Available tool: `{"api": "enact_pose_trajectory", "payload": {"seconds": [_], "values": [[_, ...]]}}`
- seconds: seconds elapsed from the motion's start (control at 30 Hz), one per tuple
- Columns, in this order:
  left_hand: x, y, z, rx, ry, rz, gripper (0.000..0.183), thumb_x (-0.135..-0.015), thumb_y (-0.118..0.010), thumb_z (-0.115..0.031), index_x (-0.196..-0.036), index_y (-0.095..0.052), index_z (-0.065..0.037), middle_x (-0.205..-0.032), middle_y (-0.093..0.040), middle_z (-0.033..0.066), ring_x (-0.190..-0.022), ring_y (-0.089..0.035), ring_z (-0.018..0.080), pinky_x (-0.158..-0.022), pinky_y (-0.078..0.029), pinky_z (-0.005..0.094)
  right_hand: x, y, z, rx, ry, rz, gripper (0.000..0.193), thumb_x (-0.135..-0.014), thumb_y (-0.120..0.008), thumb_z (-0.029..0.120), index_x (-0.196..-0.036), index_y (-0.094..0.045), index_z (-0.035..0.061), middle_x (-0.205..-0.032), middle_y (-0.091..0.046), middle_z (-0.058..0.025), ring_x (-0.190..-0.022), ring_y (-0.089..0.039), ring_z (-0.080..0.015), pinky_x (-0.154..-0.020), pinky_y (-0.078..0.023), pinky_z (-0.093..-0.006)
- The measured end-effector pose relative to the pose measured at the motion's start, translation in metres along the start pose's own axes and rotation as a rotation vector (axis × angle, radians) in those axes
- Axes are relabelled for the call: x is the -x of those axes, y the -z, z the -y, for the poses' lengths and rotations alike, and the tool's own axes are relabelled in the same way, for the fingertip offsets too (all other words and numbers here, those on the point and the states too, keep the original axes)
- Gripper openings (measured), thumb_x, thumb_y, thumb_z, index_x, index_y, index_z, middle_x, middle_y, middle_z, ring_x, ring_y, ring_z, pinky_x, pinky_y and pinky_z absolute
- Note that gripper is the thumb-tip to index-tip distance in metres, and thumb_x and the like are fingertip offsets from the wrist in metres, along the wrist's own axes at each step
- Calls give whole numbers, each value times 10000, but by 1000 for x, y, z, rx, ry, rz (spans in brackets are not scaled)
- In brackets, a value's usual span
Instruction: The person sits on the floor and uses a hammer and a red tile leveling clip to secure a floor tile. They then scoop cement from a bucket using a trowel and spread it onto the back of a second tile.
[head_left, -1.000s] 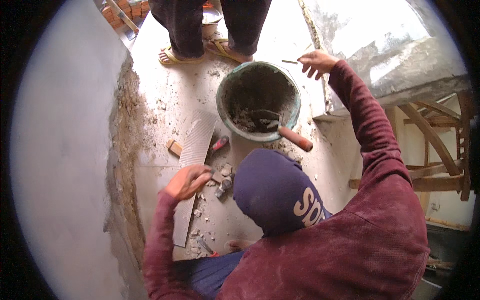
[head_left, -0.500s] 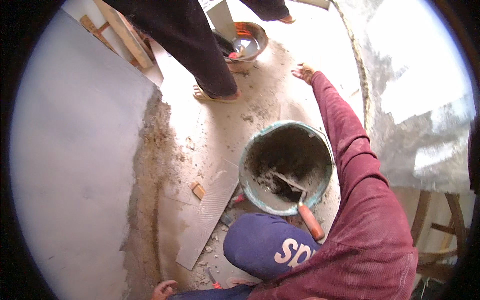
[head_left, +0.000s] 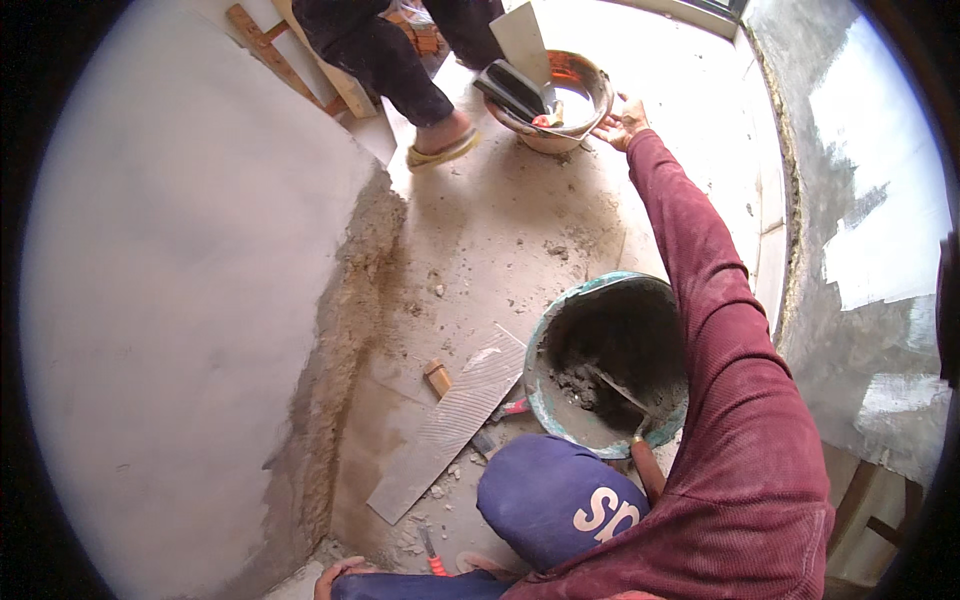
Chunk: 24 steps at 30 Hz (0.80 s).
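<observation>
My right hand (head_left: 624,122) reaches far forward, its fingers closed at the right rim of a dirty bucket with an orange inside (head_left: 556,144). In that bucket stand a dark flat float (head_left: 512,92), a pale rectangular plate (head_left: 522,42) and a small red-ended tool (head_left: 549,120). Low at the left, my left hand (head_left: 336,574) lies by my blue trouser leg, partly cut off, its fingers stretched over the cloth. Under my right arm stands a teal-rimmed bucket (head_left: 540,375) of grey mortar; a trowel (head_left: 648,468) leans in it, handle outward.
A ridged grey tile strip (head_left: 445,440) lies over a wooden-handled tool (head_left: 437,377). A red-handled tool (head_left: 434,556) lies among crumbs near my leg. Grey walls rise on both sides. Another person's sandalled foot (head_left: 445,143) is by the far bucket.
My right hand has moved forward from short of the far bucket to its rim. The other person's foot has shifted away from me. The view has shifted.
</observation>
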<state>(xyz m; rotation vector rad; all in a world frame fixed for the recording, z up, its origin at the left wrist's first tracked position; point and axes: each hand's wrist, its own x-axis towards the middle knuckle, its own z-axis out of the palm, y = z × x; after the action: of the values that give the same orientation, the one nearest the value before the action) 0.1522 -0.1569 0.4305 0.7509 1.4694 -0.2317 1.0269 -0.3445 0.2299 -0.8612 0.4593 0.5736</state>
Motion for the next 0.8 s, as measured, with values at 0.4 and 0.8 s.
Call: {"api": "enact_pose_trajectory", "payload": {"seconds": [0.4,0.8], "values": [[-13,18,12,-70,-124,56,475,-945,-589,-365,-1247,-623,0,-1165,-655,173,-1070,-613,292,-990,-466,428,35,73,6,141,92,-39,752,-916,-500,534,-1467,-320,56,-1368,-444,-242,-1201,-525,-328,-1003,-460,-522],[-40,28,-6,-214,-325,80,451,-948,-587,-338,-1244,-628,1,-1166,-650,178,-1074,-605,296,-994,-458,422,147,174,41,333,125,-78,679,-858,-599,522,-1214,-540,-54,-1087,-638,-164,-984,-648,-263,-942,-524,-415]]}}
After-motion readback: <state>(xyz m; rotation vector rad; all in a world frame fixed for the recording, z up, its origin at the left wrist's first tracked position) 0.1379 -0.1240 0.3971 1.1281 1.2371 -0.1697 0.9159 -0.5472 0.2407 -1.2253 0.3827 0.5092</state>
